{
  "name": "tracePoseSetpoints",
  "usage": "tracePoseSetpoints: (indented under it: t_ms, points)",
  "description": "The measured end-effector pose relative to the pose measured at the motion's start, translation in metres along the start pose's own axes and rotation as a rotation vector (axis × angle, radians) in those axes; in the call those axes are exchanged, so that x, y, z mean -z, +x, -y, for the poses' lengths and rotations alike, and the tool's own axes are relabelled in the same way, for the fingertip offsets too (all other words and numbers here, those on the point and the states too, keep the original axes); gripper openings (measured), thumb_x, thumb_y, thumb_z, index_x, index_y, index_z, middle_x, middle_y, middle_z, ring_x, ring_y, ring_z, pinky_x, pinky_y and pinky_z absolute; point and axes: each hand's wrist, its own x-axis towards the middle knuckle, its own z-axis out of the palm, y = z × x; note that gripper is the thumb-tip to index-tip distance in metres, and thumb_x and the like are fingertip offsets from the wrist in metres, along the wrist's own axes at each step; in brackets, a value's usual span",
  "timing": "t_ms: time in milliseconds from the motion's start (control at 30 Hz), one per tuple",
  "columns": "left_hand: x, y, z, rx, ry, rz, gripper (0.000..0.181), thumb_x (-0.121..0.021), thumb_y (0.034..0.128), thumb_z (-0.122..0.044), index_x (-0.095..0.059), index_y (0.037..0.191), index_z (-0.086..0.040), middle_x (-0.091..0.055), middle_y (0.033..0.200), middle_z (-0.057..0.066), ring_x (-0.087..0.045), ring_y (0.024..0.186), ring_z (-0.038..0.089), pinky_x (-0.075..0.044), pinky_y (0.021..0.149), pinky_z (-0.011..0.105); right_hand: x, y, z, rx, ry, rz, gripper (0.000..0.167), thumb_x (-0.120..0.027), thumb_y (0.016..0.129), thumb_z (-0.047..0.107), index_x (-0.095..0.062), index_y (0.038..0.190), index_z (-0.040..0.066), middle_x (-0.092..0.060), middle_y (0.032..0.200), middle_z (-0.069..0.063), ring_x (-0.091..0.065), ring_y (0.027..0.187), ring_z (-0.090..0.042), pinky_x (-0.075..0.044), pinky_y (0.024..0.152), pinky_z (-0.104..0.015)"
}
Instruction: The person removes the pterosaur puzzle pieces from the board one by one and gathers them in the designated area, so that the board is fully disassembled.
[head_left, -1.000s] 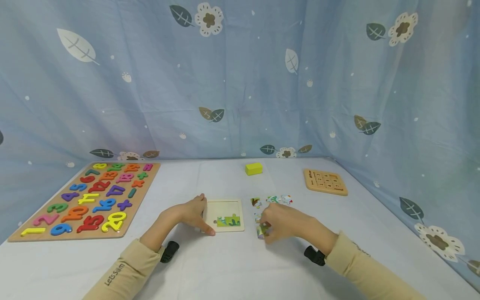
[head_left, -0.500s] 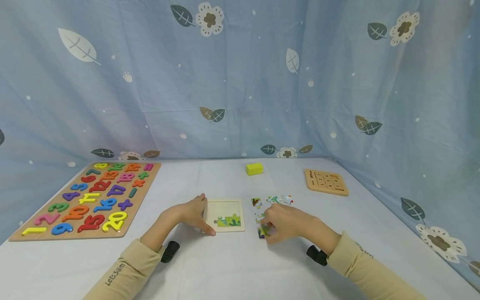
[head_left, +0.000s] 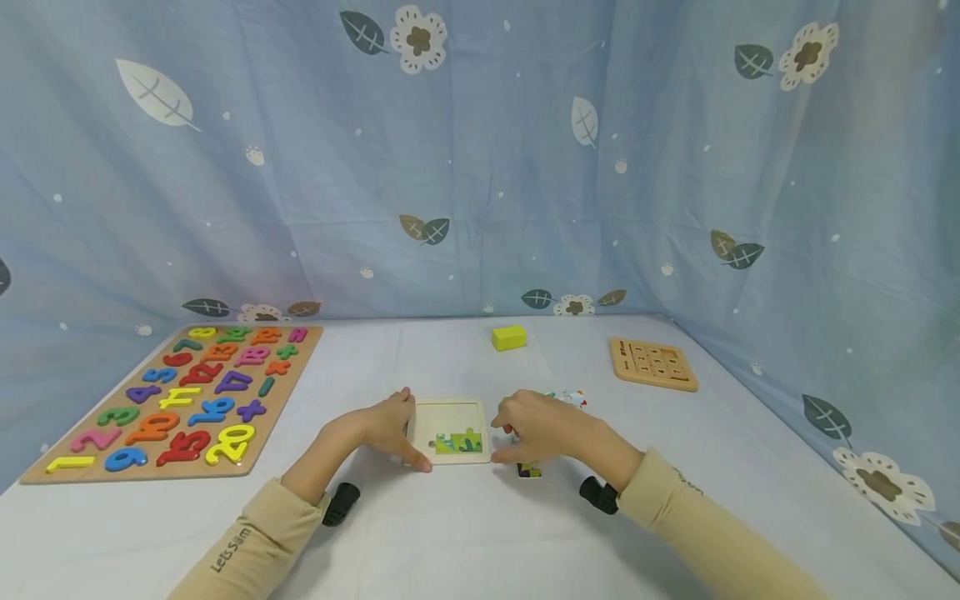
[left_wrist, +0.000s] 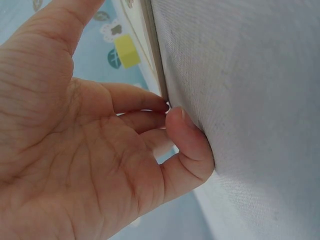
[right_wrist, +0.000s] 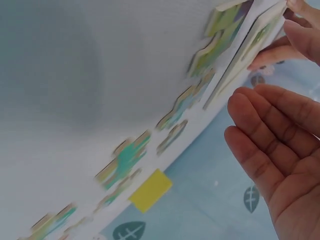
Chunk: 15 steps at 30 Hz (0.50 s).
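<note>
My left hand (head_left: 386, 425) grips the left edge of a pale wooden puzzle tray (head_left: 450, 414), with the thumb at its near corner. Joined green puzzle pieces (head_left: 459, 442) fill the tray's lower right part. Just right of the tray hovers my right hand (head_left: 543, 427), its thumb and index finger spread apart near the tray's right edge. Nothing shows in its loosely bent fingers (right_wrist: 252, 162) in the right wrist view. A green puzzle piece (head_left: 529, 470) lies below it. Several more loose pieces (right_wrist: 127, 160) lie on the cloth, partly covered by the hand in the head view.
At the left lies a large wooden number board (head_left: 180, 470) with colourful digits. A yellow block (head_left: 508, 337) stands behind the loose pieces. At the back right is a small tan number puzzle (head_left: 654, 364). A blue patterned curtain (head_left: 480, 167) hangs behind the white table.
My right hand has left the near green piece, which stays on the table, and shifted left and away from me towards the tray's right edge. The left hand has stayed on the tray.
</note>
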Motion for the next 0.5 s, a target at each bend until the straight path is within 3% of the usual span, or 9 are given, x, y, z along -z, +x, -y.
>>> tracePoseSetpoints:
  t_ms: [200, 333, 500]
  points:
    - [0.0, 0.0, 0.0, 0.01, 0.004, 0.005, 0.114, -0.085, 0.0694, -0.041, -0.021, 0.144, 0.019, -0.013, 0.155, 0.034, -0.015, 0.145, 0.045, -0.019, 0.118, 0.055, -0.002, 0.021, 0.008, -0.018, -0.004, 0.021, 0.041, -0.076, 0.081, 0.033, -0.073, 0.109, 0.002, -0.072, 0.09, -0.004, -0.057, 0.071, -0.004, -0.05, 0.066, -0.015]
    - [0.0, 0.0, 0.0, 0.011, 0.008, 0.009, 0.114, -0.085, 0.0697, -0.042, -0.022, 0.144, 0.018, -0.013, 0.155, 0.033, -0.015, 0.145, 0.045, -0.02, 0.117, 0.055, -0.005, 0.036, 0.013, -0.013, 0.032, 0.036, 0.037, -0.075, 0.082, 0.03, -0.074, 0.105, 0.002, -0.071, 0.086, -0.003, -0.052, 0.065, -0.003, -0.047, 0.06, -0.015]
    - [0.0, 0.001, 0.001, 0.006, -0.002, 0.008, 0.115, -0.084, 0.0698, -0.042, -0.021, 0.144, 0.019, -0.013, 0.155, 0.034, -0.015, 0.145, 0.046, -0.02, 0.117, 0.056, -0.008, 0.051, 0.019, -0.003, 0.036, 0.062, 0.026, -0.075, 0.082, 0.028, -0.074, 0.089, 0.004, -0.059, 0.063, 0.004, -0.042, 0.053, -0.003, -0.036, 0.05, -0.014]
